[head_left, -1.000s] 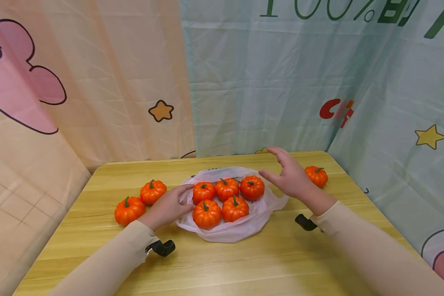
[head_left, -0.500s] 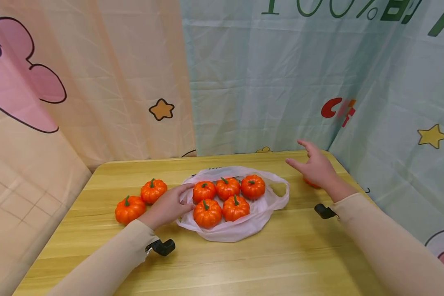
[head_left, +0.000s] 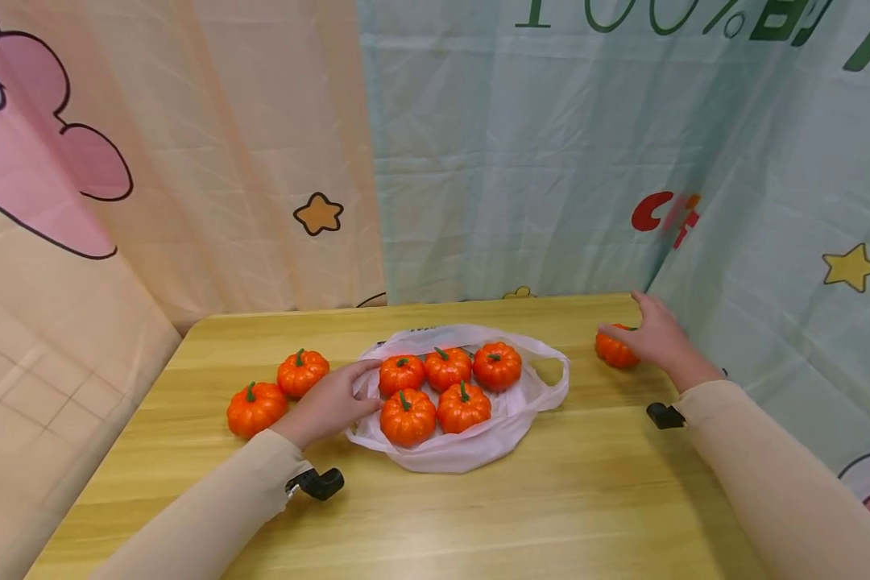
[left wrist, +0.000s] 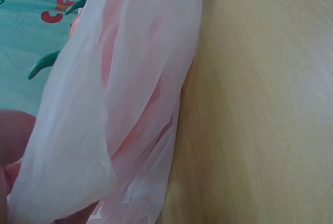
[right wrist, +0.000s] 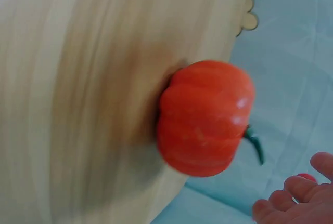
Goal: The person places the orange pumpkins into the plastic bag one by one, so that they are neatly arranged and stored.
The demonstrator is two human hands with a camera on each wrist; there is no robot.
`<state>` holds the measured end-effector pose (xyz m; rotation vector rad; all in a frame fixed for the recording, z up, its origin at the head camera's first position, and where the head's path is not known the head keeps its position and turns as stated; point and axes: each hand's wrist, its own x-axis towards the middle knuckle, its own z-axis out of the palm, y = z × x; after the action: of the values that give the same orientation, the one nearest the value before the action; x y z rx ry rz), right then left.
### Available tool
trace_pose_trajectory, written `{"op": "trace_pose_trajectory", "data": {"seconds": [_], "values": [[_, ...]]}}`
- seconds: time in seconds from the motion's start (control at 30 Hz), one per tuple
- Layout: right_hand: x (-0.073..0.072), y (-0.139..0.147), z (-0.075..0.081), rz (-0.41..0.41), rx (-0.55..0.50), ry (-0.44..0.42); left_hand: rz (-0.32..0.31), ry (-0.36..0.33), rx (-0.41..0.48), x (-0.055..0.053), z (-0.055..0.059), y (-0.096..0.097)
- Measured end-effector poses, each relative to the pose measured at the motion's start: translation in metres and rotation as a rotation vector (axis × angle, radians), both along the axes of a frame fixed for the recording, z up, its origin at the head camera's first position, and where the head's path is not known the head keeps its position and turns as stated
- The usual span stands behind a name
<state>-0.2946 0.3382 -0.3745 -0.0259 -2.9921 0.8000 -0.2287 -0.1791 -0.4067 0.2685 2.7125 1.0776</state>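
Note:
A white plastic bag [head_left: 453,461] lies spread on the table with several small orange pumpkins [head_left: 464,408] on it. At its left edge my left hand [head_left: 331,407] holds the thin plastic; in the left wrist view a fold of the bag [left wrist: 67,146] partly covers the fingers. My right hand [head_left: 660,338] is over at the right, fingers spread, beside a lone pumpkin [head_left: 612,352]. The right wrist view shows that pumpkin [right wrist: 205,120] resting on the table, with a gap between it and the spread fingers [right wrist: 299,187].
Two more pumpkins, one nearer [head_left: 256,409] and one farther [head_left: 302,372], stand on the wooden table [head_left: 478,532] left of the bag. A loop handle [head_left: 558,385] sticks out on the bag's right. Printed curtains [head_left: 478,161] hang behind the table and at both sides.
My right hand has moved right, from above the bag's right side to the lone pumpkin. The bag's right handle loop now shows. My left hand has stayed in place.

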Motion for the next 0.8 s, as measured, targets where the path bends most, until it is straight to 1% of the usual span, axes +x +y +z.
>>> {"op": "trace_pose_trajectory", "data": {"seconds": [0.1,0.27,0.4,0.47,0.57,0.67,0.8], "values": [[-0.002,0.01,-0.008,0.001,0.014,-0.026,0.005,-0.009,-0.001,0.001,0.0,0.0],[-0.003,0.02,-0.02,0.014,-0.025,-0.039,0.003,-0.007,0.0,0.001,0.0,0.0],[-0.002,0.023,-0.027,0.026,-0.048,-0.106,0.011,-0.021,0.008,0.002,0.0,0.0],[-0.001,0.024,-0.03,0.022,-0.048,-0.146,0.006,-0.019,0.007,0.002,0.0,0.0],[-0.002,0.026,-0.034,0.018,-0.051,-0.182,0.011,-0.017,0.004,0.002,0.0,0.0],[-0.002,0.027,-0.038,0.017,-0.041,-0.189,0.01,-0.015,0.0,0.002,0.0,0.0],[-0.005,0.029,-0.043,0.031,-0.014,-0.167,0.019,-0.026,0.006,0.002,0.001,0.0]]}}
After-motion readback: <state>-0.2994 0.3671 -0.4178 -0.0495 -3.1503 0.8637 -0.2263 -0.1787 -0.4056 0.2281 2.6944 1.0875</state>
